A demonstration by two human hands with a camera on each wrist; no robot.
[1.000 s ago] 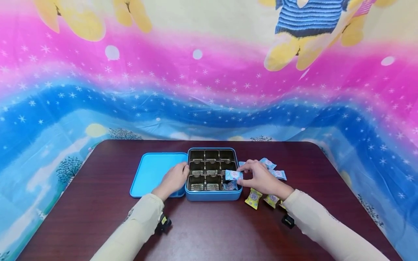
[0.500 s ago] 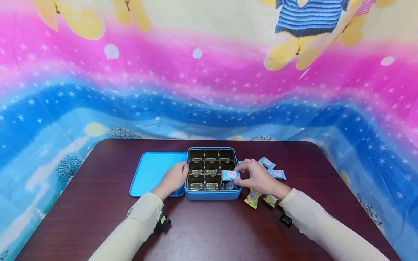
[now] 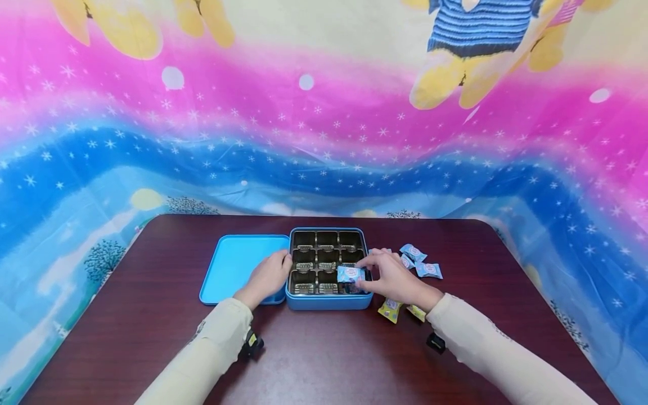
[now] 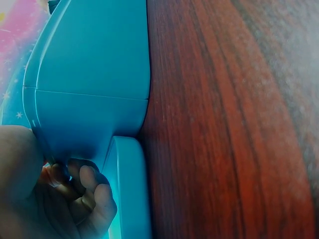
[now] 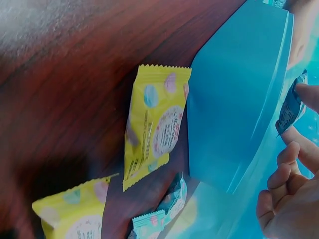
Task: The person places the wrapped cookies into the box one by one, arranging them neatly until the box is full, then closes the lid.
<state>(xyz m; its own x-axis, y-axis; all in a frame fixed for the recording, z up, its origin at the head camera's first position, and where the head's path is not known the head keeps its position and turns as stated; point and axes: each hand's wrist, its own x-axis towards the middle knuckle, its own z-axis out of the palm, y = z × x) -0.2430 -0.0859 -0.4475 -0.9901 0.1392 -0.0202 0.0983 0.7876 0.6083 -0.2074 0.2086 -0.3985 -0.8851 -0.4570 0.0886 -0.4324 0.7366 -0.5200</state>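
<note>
My left hand (image 3: 267, 277) seems to grip the box (image 3: 329, 304), fingers curled, while my right thumb and finger pinch a blue packet (image 3: 349, 274) that a loosened hold could drop askew.

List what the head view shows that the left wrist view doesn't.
Head only: the nine-compartment tray, yellow Macaron packets, loose blue packets, and the right grip pinching another blue packet.
Left wrist only: the palm side of the left grip and a fine seam on the blue box.
Both: the left grip and box themselves, blue lid, table, patterned backdrop.
</note>
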